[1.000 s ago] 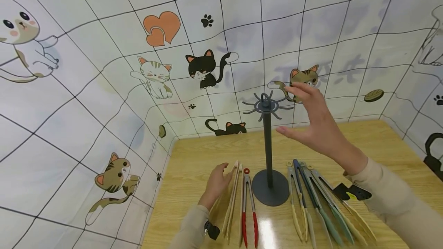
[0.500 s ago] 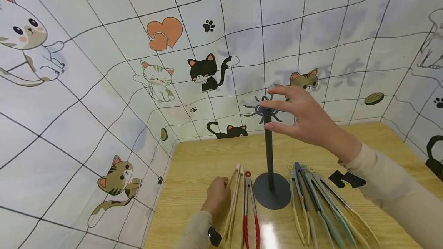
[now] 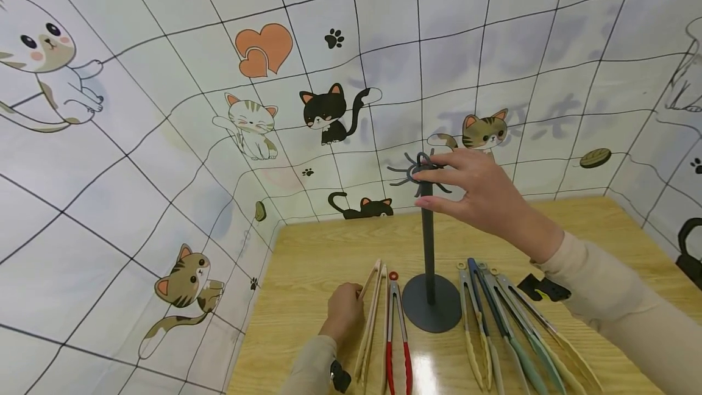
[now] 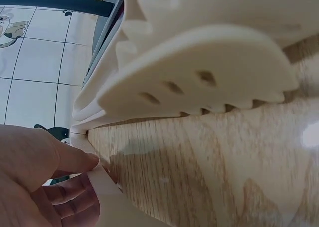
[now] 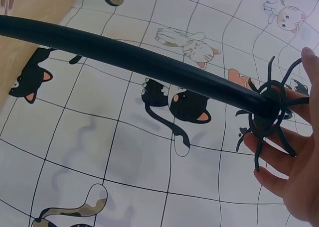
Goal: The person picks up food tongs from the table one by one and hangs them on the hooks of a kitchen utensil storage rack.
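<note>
My left hand (image 3: 345, 313) is at the left of the table, pinching one arm of a pair of cream tongs (image 4: 112, 197) between thumb and fingers. The tongs' toothed head (image 4: 199, 77) fills much of the left wrist view. Beside it lie tongs with red tips (image 3: 390, 322). A dark utensil stand (image 3: 428, 242) rises upright from a round base, with a ring of hooks (image 5: 269, 110) on top. My right hand (image 3: 482, 197) is around that hook ring, fingers spread over its right side and thumb lower down by the pole; whether the fingers touch it is unclear.
Several tongs with yellow, blue and green parts (image 3: 510, 322) lie fanned out right of the stand's base. Behind the wooden table (image 3: 329, 236) stands a white gridded wall covering (image 3: 384, 17) printed with cats.
My right hand has moved left and slightly down, from beside the stand onto its hook ring. My left hand has closed its fingers on the cream tongs.
</note>
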### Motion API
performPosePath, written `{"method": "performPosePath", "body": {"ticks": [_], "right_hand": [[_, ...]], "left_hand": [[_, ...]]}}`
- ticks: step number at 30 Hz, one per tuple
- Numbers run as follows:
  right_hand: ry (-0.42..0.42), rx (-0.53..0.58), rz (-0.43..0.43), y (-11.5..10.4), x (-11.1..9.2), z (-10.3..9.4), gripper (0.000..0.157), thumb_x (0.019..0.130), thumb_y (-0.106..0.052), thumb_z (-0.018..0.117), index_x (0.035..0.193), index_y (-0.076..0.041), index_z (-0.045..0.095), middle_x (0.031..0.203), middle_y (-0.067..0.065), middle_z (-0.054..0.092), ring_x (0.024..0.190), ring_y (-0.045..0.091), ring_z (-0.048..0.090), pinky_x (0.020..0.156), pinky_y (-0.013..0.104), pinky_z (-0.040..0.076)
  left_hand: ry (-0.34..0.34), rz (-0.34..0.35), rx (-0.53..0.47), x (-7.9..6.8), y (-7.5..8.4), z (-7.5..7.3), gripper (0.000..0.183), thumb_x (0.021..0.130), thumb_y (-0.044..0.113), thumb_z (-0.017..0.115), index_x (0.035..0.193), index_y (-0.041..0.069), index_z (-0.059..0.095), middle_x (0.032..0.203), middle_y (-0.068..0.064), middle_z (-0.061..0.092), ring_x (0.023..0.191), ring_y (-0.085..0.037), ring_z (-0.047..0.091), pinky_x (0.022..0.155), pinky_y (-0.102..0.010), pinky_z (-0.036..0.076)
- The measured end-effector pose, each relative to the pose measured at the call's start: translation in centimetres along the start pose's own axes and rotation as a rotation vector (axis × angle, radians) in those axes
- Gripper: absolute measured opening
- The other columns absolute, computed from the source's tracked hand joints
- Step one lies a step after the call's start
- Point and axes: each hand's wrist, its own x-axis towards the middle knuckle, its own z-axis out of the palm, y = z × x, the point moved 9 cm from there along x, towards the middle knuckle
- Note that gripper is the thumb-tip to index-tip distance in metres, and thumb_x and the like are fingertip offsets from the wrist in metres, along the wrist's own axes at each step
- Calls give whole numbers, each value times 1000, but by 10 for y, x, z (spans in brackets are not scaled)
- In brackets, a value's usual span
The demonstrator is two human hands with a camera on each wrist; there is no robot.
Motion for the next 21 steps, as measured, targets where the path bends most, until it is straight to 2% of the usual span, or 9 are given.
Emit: {"method": "performPosePath", "body": {"ticks": [5, 13, 15, 18, 21], "right_hand": [[73, 17, 4, -2, -1, -2, 37, 77, -43, 73, 102, -16, 75, 104, 14, 72, 99, 30, 64, 86, 49, 48], [74, 57, 20, -3, 1, -2, 32, 74, -30, 79, 102, -15, 75, 106, 12, 72, 100, 27, 65, 92, 49, 46], [75, 63, 21, -3, 1, -2, 32, 74, -29, 78, 102, -15, 75, 106, 13, 72, 100, 28, 65, 91, 49, 46], [66, 58, 28, -3, 0, -2, 31, 74, -29, 77, 102, -15, 74, 107, 14, 71, 102, 29, 64, 93, 50, 45], [53, 50, 32, -2, -2, -1, 32, 75, -29, 77, 103, -15, 74, 108, 15, 70, 103, 30, 63, 94, 51, 45]], "left_hand": [[1, -1, -23, -1, 1, -4, 22, 85, 7, 65, 105, 12, 73, 80, -1, 72, 68, -14, 65, 53, -27, 49], [14, 22, -68, -2, 8, -16, 22, 90, 15, 63, 109, 10, 71, 82, -4, 71, 63, -10, 62, 50, -24, 47], [23, 23, -64, -2, 10, -22, 23, 91, 15, 62, 111, 10, 71, 84, -4, 70, 63, -10, 60, 50, -23, 45], [40, 30, -58, -1, 15, -32, 25, 90, 12, 62, 114, 9, 69, 88, -6, 70, 56, -8, 55, 43, -19, 40], [82, 45, -66, 0, 21, -47, 27, 89, 10, 63, 115, 8, 68, 89, -7, 72, 51, -5, 52, 40, -14, 35]]}}
